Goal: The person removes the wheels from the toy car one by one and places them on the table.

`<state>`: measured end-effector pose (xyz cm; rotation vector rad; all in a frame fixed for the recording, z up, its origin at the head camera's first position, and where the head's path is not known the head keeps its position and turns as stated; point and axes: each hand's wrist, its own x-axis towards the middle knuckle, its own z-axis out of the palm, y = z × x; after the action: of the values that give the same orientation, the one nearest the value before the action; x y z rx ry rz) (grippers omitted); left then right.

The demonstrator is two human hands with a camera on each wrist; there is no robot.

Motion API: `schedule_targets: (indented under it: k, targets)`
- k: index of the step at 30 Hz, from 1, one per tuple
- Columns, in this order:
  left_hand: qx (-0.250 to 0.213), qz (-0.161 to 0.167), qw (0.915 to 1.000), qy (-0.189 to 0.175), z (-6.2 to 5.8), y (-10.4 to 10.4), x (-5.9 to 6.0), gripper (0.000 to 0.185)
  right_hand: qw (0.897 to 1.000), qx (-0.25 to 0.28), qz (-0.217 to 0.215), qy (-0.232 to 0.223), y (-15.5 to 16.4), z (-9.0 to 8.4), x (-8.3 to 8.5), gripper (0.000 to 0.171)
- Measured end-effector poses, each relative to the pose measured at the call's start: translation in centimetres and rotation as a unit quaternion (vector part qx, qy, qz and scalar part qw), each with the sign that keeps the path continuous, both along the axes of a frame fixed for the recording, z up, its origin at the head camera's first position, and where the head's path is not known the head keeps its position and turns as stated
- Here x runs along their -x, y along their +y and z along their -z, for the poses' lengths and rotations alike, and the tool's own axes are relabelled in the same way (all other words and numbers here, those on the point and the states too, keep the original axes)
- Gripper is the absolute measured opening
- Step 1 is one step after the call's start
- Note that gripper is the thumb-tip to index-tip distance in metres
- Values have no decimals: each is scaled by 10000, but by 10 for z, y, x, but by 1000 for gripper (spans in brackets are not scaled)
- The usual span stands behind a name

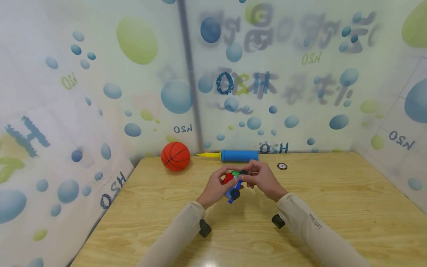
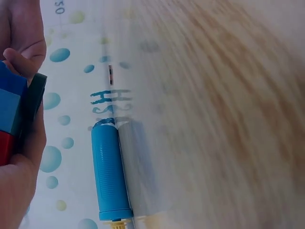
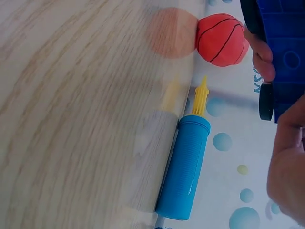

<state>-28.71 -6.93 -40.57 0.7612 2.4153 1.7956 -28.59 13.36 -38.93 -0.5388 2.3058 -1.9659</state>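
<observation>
Both hands hold a small toy car (image 1: pixel 230 192) built of blue, red and green blocks, raised over the table. The left hand (image 1: pixel 217 185) grips its red and blue side, thumb across the top. On the other side, the right hand (image 1: pixel 261 178) pinches the car near one black wheel. Another black wheel (image 1: pixel 235 194) faces the head camera. In the right wrist view the car's dark blue underside (image 3: pixel 288 52) shows, with finger parts between two wheels. The left wrist view catches blue and red blocks (image 2: pixel 10 112) beside the left palm.
Along the table's back edge lie an orange-red basketball (image 1: pixel 175 156) and a blue hand pump (image 1: pixel 239 155) with a yellow nozzle. A round black-and-white chip (image 1: pixel 282 166) lies right of the pump. Patterned sheets (image 1: pixel 220 55) enclose the wooden table (image 1: pixel 133 222) at the back and sides.
</observation>
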Motion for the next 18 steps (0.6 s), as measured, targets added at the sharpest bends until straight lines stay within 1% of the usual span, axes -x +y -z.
schedule_targets:
  k: [4, 8, 15, 18]
  targets:
    - [-80, 79, 9998, -182, -2, -1, 0, 34, 9999, 43, 18, -160, -1, -2, 1, 24]
    - [-48, 93, 9995, -305, -4, -3, 1, 33, 9994, 115, 36, -321, -3, -2, 3, 21]
    - [35, 72, 9998, -156, 1, -5, 3, 32, 9990, 165, -98, -400, -7, -4, 4, 21]
    - [11, 87, 9997, -208, 2, -5, 3, 32, 9990, 177, -107, -387, -7, -4, 4, 21]
